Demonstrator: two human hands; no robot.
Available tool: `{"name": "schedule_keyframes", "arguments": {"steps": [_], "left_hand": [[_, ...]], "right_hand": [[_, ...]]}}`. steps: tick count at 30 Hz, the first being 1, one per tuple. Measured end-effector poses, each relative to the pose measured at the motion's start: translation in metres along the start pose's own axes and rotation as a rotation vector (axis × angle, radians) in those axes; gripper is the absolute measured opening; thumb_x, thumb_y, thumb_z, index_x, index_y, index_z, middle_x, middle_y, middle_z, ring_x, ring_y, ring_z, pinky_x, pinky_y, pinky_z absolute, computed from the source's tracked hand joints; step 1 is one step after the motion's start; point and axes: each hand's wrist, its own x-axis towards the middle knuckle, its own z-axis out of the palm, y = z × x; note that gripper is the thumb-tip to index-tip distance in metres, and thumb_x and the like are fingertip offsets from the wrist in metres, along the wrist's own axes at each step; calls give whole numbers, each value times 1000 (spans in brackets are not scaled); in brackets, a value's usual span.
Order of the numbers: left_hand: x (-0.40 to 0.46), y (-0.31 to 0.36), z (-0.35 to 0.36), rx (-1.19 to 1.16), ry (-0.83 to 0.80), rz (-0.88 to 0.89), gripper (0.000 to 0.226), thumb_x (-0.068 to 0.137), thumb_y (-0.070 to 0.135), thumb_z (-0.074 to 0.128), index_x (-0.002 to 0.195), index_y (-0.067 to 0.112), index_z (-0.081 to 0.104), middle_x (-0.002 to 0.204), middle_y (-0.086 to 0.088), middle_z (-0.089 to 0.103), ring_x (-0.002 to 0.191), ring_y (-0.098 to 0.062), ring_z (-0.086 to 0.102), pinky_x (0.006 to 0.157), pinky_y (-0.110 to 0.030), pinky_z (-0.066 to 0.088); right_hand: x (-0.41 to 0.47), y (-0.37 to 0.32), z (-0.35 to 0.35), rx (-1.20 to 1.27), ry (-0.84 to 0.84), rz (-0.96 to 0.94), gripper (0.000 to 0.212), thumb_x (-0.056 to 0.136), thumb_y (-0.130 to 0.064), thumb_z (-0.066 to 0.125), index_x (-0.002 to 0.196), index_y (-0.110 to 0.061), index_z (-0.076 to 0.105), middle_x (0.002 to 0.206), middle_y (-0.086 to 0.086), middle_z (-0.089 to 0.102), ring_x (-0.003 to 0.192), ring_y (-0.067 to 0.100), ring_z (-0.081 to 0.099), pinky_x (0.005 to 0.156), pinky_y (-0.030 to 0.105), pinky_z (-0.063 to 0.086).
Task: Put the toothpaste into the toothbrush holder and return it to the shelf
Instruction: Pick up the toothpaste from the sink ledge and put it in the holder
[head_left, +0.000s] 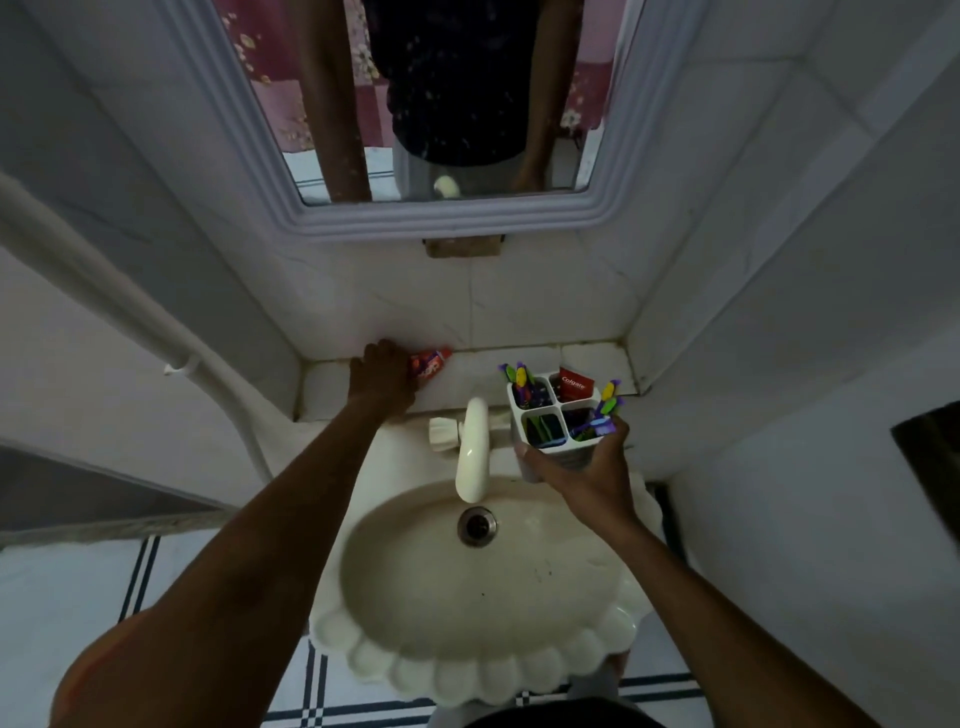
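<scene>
The cream scalloped sink (483, 597) fills the space below me, its tap (474, 447) curving out over the drain (476, 526). Above it hangs the mirror (291, 171), and between the two runs the tiled shelf (332, 387). My right hand (584, 475) is wrapped around the lower body of the white toothbrush holder (558, 415), holding it upright over the sink's back rim, just in front of the shelf edge. Its four compartments carry coloured toothbrushes (602, 410), and a red Colgate box (575, 383) stands in the far right one. My left hand (384, 379) lies palm down on the shelf, fingers closing on the near end of the red toothpaste tube (434, 361), which lies flat against the back wall.
</scene>
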Motion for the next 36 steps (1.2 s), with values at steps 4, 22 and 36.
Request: {"name": "schedule_keyframes", "arguments": {"steps": [4,22,36], "left_hand": [[-9,8,-9,-106,20,-19,44,98,39,66,133,13,54,124,-14,66,111,-36,63,93,-46,51],[-148,121,-150,-112,198,333,27,95,35,72,122,33,70,103,5,78,89,-20,71,70,-35,57],[-147,172,-129,-69,144,301,45,94,48,71,133,26,65,122,7,75,109,-20,70,91,-42,54]], "right_hand": [[2,-4,-2,9,-23,1,104,66,-43,108,141,-38,37,136,-21,64,116,-6,67,83,10,58],[9,13,-11,69,-77,-14,129,45,-75,106,145,-38,34,139,-10,66,124,14,71,98,45,67],[4,6,-25,-36,-109,-46,131,48,-79,98,150,-36,28,147,-8,57,131,18,64,102,46,64]]}}
